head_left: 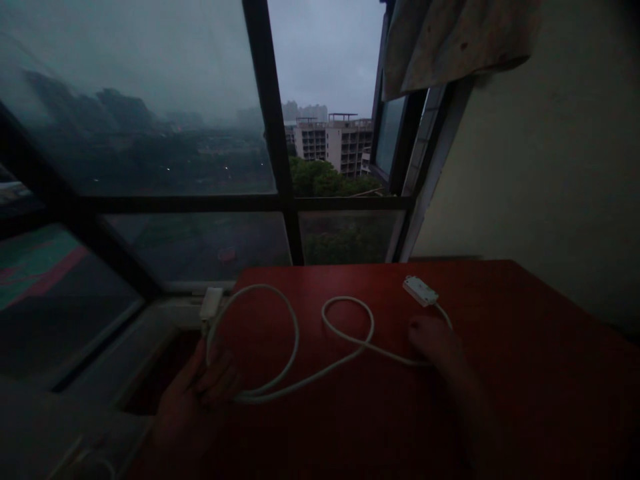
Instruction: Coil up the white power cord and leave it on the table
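A long white cable (295, 333) runs in loops over a reddish-brown table (330, 433). My left hand (200, 393), at the table's left edge, is closed around a loop of it. Just above those fingers, a white block-shaped end (212, 303) of the cable stands up. On the right, my right hand (437, 343) is curled low over the table, with the cable passing into it and out towards a white rectangular block (420, 291). That block lies on the tabletop just beyond the hand. Dim light hides the finger details.
Dark-framed windows (285, 200) stand behind the table, with one pane open at the right. A spotted cloth (455, 47) hangs at the upper right, beside a pale wall (540, 167). A pale ledge (150, 340) lies left of the table.
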`<state>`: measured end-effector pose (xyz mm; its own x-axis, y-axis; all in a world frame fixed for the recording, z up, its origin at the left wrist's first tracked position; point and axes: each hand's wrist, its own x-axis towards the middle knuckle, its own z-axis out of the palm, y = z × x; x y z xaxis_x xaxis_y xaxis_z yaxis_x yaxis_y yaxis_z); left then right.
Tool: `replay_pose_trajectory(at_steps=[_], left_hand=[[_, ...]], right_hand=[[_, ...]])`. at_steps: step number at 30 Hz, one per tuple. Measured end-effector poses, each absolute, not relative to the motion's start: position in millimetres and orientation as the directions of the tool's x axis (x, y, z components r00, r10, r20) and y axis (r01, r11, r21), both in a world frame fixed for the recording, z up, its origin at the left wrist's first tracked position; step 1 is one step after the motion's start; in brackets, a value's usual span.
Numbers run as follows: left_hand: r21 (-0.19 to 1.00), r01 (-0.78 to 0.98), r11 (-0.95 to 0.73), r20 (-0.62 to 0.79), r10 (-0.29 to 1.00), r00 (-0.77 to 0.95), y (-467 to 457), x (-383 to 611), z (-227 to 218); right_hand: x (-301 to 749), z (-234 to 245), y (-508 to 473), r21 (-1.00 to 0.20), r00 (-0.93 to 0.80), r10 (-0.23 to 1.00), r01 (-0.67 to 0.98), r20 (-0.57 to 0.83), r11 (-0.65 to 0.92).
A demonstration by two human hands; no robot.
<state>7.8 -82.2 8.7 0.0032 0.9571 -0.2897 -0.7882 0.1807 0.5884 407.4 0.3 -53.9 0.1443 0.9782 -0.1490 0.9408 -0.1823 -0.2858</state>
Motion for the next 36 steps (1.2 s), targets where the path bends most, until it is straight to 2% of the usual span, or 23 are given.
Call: replay_pose_trajectory(at_steps=[3,5,6,9,12,15,19,26,30,33,36], left_hand=[[0.57,-0.801,0.182,-0.215,0.974,0.069,-80,25,3],[0.555,-0.808,0.195,-0.206,0.974,0.094,-78,37,1],[0.546,-0.812,0.205,-0.207,0.973,0.107,-77,43,1],[0.535,-0.809,0.245,-0.224,0.964,0.143,-71,57,0],[0.545,-0.803,0.241,-0.222,0.965,0.139,-66,63,0],[0.569,-0.787,0.239,-0.212,0.967,0.141,-63,61,0],[0.62,-0.746,0.242,-0.235,0.965,0.117,-58,50,-1],[0.603,-0.768,0.218,-0.236,0.968,0.089,-44,23,13],[0.547,-0.821,0.163,-0.251,0.968,0.025,-32,7,22],[0.47,-0.875,0.115,-0.194,0.981,0.024,-26,0,21],[0.466,-0.876,0.122,-0.143,0.988,0.061,-27,1,20]], right_hand=[[383,-51,-3,-0.515,-0.023,0.995,0.854,0.097,0.07],[353,-47,-13,-0.669,-0.168,0.958,0.687,0.232,0.282],[336,-44,-20,-0.706,-0.247,0.932,0.609,0.265,0.362],[288,-36,-47,-0.692,-0.452,0.831,0.486,0.324,0.534],[256,-38,-69,-0.56,-0.591,0.729,0.493,0.346,0.665],[243,-50,-76,-0.441,-0.609,0.719,0.573,0.336,0.691],[241,-65,-74,-0.372,-0.66,0.672,0.562,0.337,0.738],[254,-56,-77,-0.483,-0.714,0.629,0.453,0.307,0.749],[254,-51,-76,-0.489,-0.715,0.631,0.453,0.3,0.745],[253,-52,-74,-0.475,-0.711,0.637,0.469,0.297,0.744],[258,-54,-69,-0.474,-0.707,0.651,0.489,0.277,0.733]])
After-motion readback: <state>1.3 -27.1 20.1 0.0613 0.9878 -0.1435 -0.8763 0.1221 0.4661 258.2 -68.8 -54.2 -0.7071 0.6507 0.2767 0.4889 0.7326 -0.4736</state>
